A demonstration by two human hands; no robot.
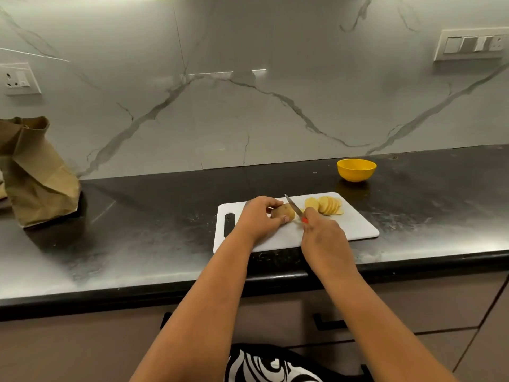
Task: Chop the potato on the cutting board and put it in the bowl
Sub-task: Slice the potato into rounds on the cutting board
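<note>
Wall: grey marble, switch plates at both ends.
Counter: glossy black; paper bag far left.
Cutting board: white, near the front edge.
Left hand: grips potato on the board.
Right hand: holds knife, blade at the cut face.
Slices: fanned just right of the blade.
Bowl: yellow, behind the board, apart.

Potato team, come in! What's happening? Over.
Left hand holds potato; right hand grips knife. Slices on board, bowl empty. Nothing in the way.

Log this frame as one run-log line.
phase: slicing | left hand: holds potato on board | right hand: grips knife at cut face | slices: on board | bowl: behind board, no slices seen
</note>
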